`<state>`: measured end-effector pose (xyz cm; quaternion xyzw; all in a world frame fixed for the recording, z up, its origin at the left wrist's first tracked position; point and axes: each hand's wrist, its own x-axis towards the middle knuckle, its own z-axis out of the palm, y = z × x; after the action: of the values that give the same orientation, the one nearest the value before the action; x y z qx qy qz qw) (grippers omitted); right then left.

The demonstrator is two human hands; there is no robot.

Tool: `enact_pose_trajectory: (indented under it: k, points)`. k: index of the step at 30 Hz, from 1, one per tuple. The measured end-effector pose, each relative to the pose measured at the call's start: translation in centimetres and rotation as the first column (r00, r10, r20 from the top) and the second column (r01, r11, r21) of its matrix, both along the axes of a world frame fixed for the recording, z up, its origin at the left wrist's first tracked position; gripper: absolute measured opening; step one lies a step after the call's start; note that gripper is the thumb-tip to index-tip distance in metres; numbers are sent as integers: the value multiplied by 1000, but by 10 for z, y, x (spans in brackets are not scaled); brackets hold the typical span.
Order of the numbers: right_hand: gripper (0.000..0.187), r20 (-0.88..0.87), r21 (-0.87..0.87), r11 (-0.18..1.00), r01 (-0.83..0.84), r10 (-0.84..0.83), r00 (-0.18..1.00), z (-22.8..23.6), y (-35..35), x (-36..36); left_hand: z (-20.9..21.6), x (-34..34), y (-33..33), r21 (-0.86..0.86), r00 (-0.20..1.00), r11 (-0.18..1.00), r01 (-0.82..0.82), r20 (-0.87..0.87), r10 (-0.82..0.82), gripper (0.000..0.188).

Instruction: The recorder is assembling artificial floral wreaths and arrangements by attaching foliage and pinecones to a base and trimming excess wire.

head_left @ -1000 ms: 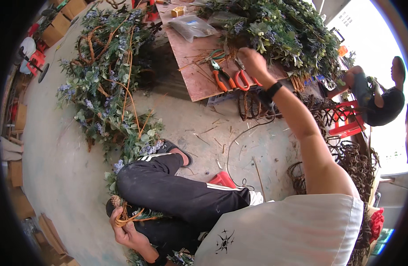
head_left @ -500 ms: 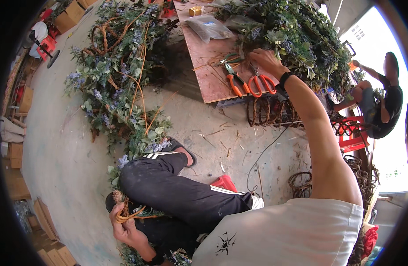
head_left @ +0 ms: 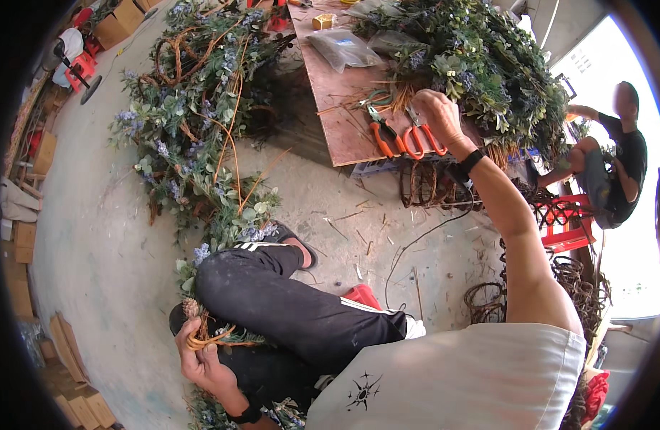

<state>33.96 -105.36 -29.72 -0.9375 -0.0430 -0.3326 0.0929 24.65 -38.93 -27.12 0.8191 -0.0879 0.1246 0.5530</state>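
Note:
My left hand (head_left: 206,367) is closed around a looped tan twig (head_left: 216,340), low beside my bent knee. A small pine cone (head_left: 191,308) and green sprigs stick out just above it. Over the table, my right hand (head_left: 440,118) hovers with curled fingers, whose tips are hidden; I cannot make out what they hold. Close to it lie orange-handled scissors (head_left: 423,142) and orange-and-black pliers (head_left: 385,135), by thin brown sticks (head_left: 337,107). A leafy garland (head_left: 201,122) with bluish flowers runs from the far left down to my knee.
A heap of similar greenery (head_left: 473,64) covers the back of the reddish table (head_left: 344,147), near a clear plastic bag (head_left: 344,49). Wire-like brown frames (head_left: 434,183) stand under the table edge. Another person (head_left: 624,158) sits at the right by a red stool (head_left: 570,233).
My right hand has drawn slightly right and back from the sticks near the pliers, its fingers more curled. The left hand still holds the looped twig in about the same place.

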Motion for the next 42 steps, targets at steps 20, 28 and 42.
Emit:
enact_pose_trajectory:
  k: [20,28,42]
  points:
    - [19,341,605,770,-204,-19,940,51,20,-2,2,1,-3,-67,1000,998,12,17,-11,46]
    - [17,326,422,907,-4,-147,934,54,11,29,0,2,-7,-115,1000,993,16,28,-13,43]
    - [22,-269,-141,989,-53,13,963,25,26,80,-1,2,-8,-103,997,994,-20,73,28,40]
